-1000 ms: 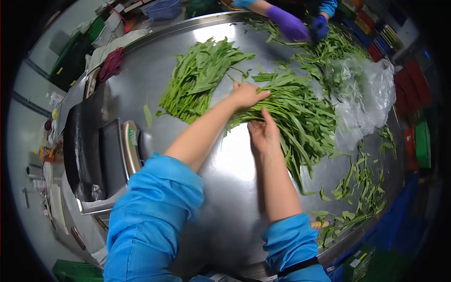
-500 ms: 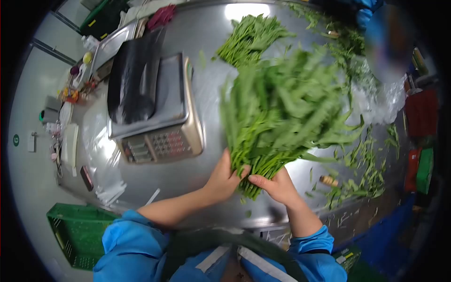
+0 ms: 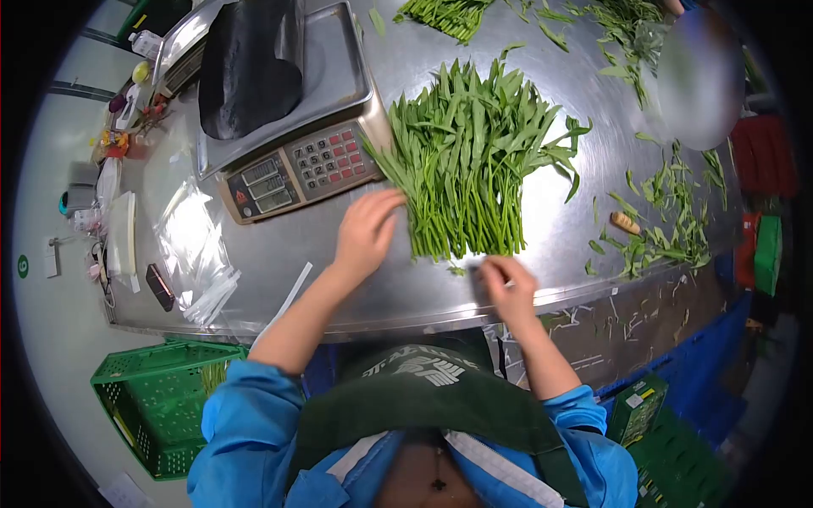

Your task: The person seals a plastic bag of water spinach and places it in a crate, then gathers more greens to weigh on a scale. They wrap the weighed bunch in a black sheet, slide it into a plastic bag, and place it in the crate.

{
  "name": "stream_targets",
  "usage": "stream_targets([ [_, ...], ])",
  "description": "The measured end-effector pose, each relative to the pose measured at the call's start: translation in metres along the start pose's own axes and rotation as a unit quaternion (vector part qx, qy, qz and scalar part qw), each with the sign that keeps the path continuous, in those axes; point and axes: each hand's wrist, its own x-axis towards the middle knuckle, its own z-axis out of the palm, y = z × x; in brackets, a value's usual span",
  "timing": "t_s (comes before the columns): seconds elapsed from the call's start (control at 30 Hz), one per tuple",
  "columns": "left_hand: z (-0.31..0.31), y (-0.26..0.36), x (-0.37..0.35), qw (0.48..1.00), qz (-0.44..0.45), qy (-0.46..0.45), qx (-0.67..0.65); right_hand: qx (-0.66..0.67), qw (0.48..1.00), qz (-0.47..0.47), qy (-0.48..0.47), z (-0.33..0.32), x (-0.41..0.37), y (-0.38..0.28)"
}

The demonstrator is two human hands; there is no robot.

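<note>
Stainless-steel table (image 3: 406, 279), seen from above. A bundle of leafy greens (image 3: 470, 161) lies flat near the middle of the front edge, cut stems toward the person, just right of a weighing scale (image 3: 296, 161). The left hand (image 3: 366, 233), open with fingers spread, touches the bundle's left stem side and grips nothing. The right hand (image 3: 506, 284) is curled just beside the stem ends; whether it holds anything cannot be told. Judged: stems look evened; the scale carries no greens, and loose trimmings (image 3: 669, 229) lie along the right edge.
</note>
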Motion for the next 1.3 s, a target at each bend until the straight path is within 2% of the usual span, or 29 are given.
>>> stream_targets([
  [0.07, 0.014, 0.014, 0.038, 0.987, 0.150, -0.056, 0.033, -0.178, 0.982, -0.032, -0.051, 0.027, -0.006, -0.020],
  [0.1, 0.024, 0.022, 0.056, 0.970, 0.215, -0.098, 0.051, -0.180, 0.982, -0.032, -0.047, 0.040, -0.004, -0.021],
  [0.17, 0.058, 0.027, 0.076, 0.944, 0.270, -0.171, 0.087, -0.244, 0.960, 0.055, -0.127, 0.058, -0.003, -0.015],
  [0.2, 0.070, 0.017, 0.077, 0.942, 0.275, -0.171, 0.084, -0.246, 0.960, 0.058, -0.123, 0.058, -0.005, -0.013],
  [0.27, 0.097, -0.005, 0.076, 0.903, 0.313, -0.246, 0.161, -0.148, 0.978, -0.006, -0.147, 0.054, -0.008, -0.009],
  [0.3, 0.102, -0.010, 0.074, 0.909, 0.311, -0.230, 0.155, -0.094, 0.965, -0.072, -0.235, 0.044, -0.015, -0.005],
  [0.33, 0.102, -0.012, 0.077, 0.908, 0.315, -0.230, 0.154, -0.014, 0.958, -0.089, -0.274, 0.024, -0.020, -0.028],
  [0.37, 0.102, -0.014, 0.078, 0.908, 0.312, -0.231, 0.156, 0.067, 0.955, -0.050, -0.285, 0.002, -0.023, -0.049],
  [0.4, 0.102, -0.013, 0.076, 0.910, 0.305, -0.232, 0.156, 0.080, 0.969, 0.012, -0.234, -0.029, -0.023, -0.058],
  [0.43, 0.097, -0.008, 0.078, 0.934, 0.277, -0.199, 0.108, -0.028, 0.997, -0.013, -0.077, -0.047, -0.020, -0.036],
  [0.47, 0.093, -0.003, 0.081, 0.933, 0.279, -0.202, 0.104, -0.090, 0.978, 0.181, 0.047, -0.069, -0.007, -0.021],
  [0.5, 0.091, 0.001, 0.085, 0.947, 0.255, -0.183, 0.062, -0.148, 0.973, 0.157, 0.079, -0.073, 0.009, -0.020],
  [0.53, 0.091, 0.004, 0.087, 0.959, 0.230, -0.163, 0.020, -0.173, 0.974, 0.127, 0.067, -0.067, 0.003, 0.025],
  [0.57, 0.096, 0.010, 0.087, 0.946, 0.282, -0.148, 0.058, -0.173, 0.979, 0.095, 0.047, -0.053, -0.001, 0.033],
  [0.6, 0.100, 0.015, 0.089, 0.947, 0.282, -0.145, 0.057, -0.173, 0.983, 0.062, 0.024, -0.036, -0.001, 0.029],
  [0.67, 0.106, 0.022, 0.091, 0.926, 0.306, -0.208, 0.076, -0.202, 0.978, 0.030, 0.028, -0.017, 0.003, 0.004],
  [0.7, 0.111, 0.021, 0.093, 0.922, 0.307, -0.218, 0.093, -0.233, 0.972, -0.027, 0.028, -0.009, 0.004, 0.009],
  [0.73, 0.115, 0.019, 0.094, 0.921, 0.306, -0.220, 0.093, -0.232, 0.972, -0.025, 0.027, -0.004, 0.007, 0.014],
  [0.8, 0.123, 0.017, 0.095, 0.915, 0.308, -0.232, 0.116, -0.317, 0.944, -0.095, -0.003, 0.002, 0.011, 0.021],
  [0.87, 0.132, 0.010, 0.092, 0.915, 0.300, -0.236, 0.130, -0.325, 0.940, -0.108, 0.006, 0.002, 0.017, 0.031],
  [0.93, 0.136, 0.007, 0.089, 0.920, 0.299, -0.222, 0.124, -0.261, 0.956, -0.132, 0.029, -0.002, 0.021, 0.040],
  [1.0, 0.139, 0.005, 0.087, 0.918, 0.300, -0.221, 0.136, -0.230, 0.967, -0.103, 0.025, -0.008, 0.015, 0.037],
  [1.07, 0.139, 0.005, 0.087, 0.911, 0.310, -0.224, 0.155, -0.110, 0.990, 0.026, -0.089, -0.022, 0.002, 0.019],
  [1.13, 0.136, 0.010, 0.090, 0.911, 0.310, -0.220, 0.158, 0.032, 0.974, 0.075, -0.210, -0.069, -0.001, -0.021],
  [1.17, 0.132, 0.016, 0.089, 0.912, 0.299, -0.226, 0.164, 0.078, 0.962, 0.109, -0.238, -0.107, 0.002, -0.048],
  [1.2, 0.125, 0.025, 0.086, 0.912, 0.289, -0.235, 0.170, 0.137, 0.971, 0.128, -0.147, -0.143, -0.001, -0.062],
  [1.23, 0.115, 0.037, 0.080, 0.924, 0.311, -0.179, 0.135, 0.239, 0.968, -0.003, -0.083, -0.180, 0.000, -0.036],
  [1.27, 0.105, 0.045, 0.068, 0.924, 0.308, -0.180, 0.137, 0.464, 0.862, -0.138, -0.150, -0.214, 0.023, -0.005],
  [1.3, 0.092, 0.049, 0.051, 0.936, 0.314, -0.143, 0.069, 0.232, 0.972, 0.027, -0.013, -0.236, 0.037, 0.013],
])
